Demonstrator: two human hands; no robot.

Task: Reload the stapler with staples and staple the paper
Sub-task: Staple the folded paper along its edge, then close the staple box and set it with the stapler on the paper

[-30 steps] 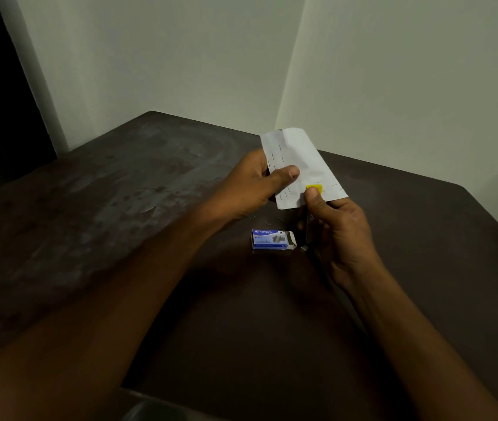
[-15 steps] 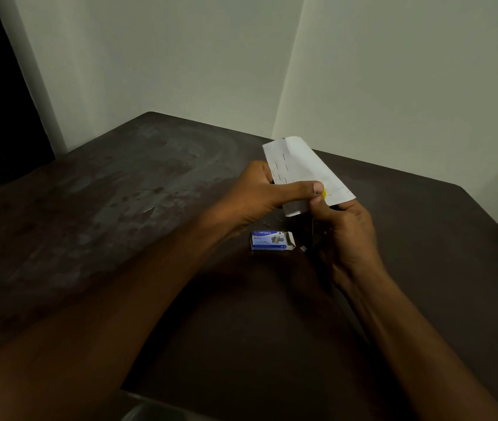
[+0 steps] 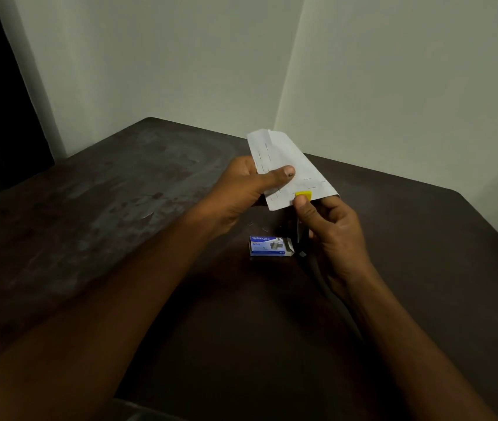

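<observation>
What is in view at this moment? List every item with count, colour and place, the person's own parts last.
paper: one folded sheet, white, already carrying several staples, held above the table in both hands
stapler: one, yellow tip showing at the paper's lower edge, dark body mostly hidden in the right hand
staple box: one, blue and white, end flap open, lying on the table below the hands
loose staples: at least two, metallic, on the table just beyond the box
table: one, dark brown, worn surface, set in a wall corner
left hand: grip on the paper, thumb on top
right hand: grip on the stapler
</observation>
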